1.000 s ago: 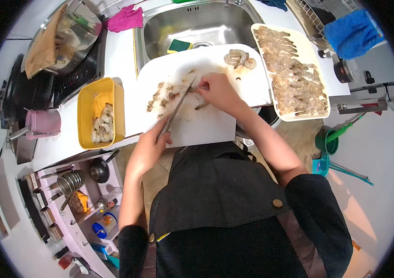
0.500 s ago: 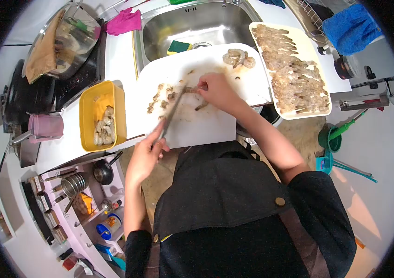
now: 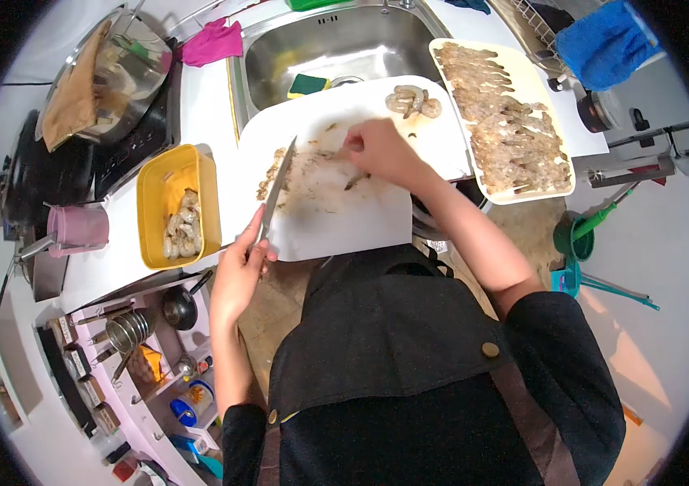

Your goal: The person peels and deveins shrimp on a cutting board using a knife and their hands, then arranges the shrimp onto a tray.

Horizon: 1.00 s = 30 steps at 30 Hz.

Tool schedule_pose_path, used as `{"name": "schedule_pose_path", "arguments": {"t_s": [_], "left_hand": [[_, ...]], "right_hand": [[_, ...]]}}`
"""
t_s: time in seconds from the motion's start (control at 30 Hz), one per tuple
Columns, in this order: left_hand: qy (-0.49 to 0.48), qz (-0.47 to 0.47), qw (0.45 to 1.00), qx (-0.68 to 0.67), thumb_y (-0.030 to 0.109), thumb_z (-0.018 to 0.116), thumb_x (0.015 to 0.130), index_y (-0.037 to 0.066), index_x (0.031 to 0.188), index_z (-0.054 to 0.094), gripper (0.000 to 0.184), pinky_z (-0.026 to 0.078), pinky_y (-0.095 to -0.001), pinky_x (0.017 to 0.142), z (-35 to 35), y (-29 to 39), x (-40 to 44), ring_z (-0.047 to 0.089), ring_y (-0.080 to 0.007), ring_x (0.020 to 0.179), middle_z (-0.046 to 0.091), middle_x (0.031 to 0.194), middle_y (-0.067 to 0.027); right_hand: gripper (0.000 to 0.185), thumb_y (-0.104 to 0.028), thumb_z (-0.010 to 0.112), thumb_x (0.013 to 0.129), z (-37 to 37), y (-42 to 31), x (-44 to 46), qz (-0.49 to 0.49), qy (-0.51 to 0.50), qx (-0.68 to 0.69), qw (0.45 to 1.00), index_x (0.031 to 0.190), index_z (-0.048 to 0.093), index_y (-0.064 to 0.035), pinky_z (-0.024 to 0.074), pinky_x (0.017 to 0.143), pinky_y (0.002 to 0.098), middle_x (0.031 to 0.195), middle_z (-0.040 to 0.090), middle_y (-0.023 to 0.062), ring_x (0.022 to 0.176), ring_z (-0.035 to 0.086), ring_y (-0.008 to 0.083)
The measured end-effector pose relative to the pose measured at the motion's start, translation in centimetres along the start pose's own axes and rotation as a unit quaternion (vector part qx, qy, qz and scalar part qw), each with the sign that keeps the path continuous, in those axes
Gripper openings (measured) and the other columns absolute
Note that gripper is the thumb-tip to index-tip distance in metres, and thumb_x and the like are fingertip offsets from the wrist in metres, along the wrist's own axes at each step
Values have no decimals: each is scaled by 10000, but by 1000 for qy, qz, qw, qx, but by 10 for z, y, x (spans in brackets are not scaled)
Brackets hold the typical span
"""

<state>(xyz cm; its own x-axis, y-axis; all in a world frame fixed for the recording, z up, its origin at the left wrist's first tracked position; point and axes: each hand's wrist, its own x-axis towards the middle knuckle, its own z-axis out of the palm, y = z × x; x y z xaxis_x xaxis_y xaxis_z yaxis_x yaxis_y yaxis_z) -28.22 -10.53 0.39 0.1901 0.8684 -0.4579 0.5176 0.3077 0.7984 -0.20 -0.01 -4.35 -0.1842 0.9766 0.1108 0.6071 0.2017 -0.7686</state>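
Observation:
My left hand grips a knife by its handle. Its blade points up and away over the left part of the white cutting board, beside a row of shrimp scraps. Above the middle of the board, my right hand is closed in a pinch on a shrimp, mostly hidden by the fingers. Just below this hand a dark shrimp tail shows on the board. Several shrimp lie in a small pile at the board's far right corner.
A yellow container holding several shrimp stands left of the board. To the right, a cream tray is covered with rows of shrimp. Behind the board is a steel sink with a sponge. A pink cup stands far left.
The knife has moved left, away from my right hand and the middle of the board, and its blade points more upright. My right hand has shifted slightly, still pinched.

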Motion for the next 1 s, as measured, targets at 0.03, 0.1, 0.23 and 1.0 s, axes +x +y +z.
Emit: {"name": "schedule_pose_path", "arguments": {"t_s": [0.03, 0.1, 0.23, 1.0], "left_hand": [[-19, 1, 1000, 7, 88, 451, 986, 189, 1488, 347, 523, 400, -189, 549, -3, 9, -4, 448, -43, 612, 582, 771, 10], [-76, 5, 997, 22, 86, 459, 977, 181, 1487, 351, 530, 410, -196, 560, -2, 13, -3, 450, -53, 611, 588, 770, 12], [-194, 20, 979, 64, 126, 523, 952, 231, 1461, 406, 533, 448, -224, 593, 15, 37, -1, 476, -66, 636, 594, 784, 8], [22, 3, 997, 68, 105, 520, 940, 219, 1428, 453, 506, 485, -285, 585, 11, 28, 40, 514, -107, 604, 576, 783, -42]], "right_hand": [[134, -114, 638, 717, -13, -4, 5, -9, -1, -6, 1000, 775, 699, -9, 508, 658, 368, 723, 660, 173, 681, 642, 276], [200, -175, 683, 732, -48, -13, 21, -27, -5, -16, 999, 846, 717, -14, 483, 600, 306, 672, 653, 110, 607, 604, 170], [198, -147, 664, 753, -110, -37, 32, 26, 44, -31, 998, 906, 724, -37, 455, 620, 228, 682, 624, 2, 639, 537, 54], [241, -54, 627, 739, -49, -25, 1, 32, -144, 129, 981, 976, 589, -31, 485, 666, 265, 909, 615, 73, 790, 578, 116]]}}
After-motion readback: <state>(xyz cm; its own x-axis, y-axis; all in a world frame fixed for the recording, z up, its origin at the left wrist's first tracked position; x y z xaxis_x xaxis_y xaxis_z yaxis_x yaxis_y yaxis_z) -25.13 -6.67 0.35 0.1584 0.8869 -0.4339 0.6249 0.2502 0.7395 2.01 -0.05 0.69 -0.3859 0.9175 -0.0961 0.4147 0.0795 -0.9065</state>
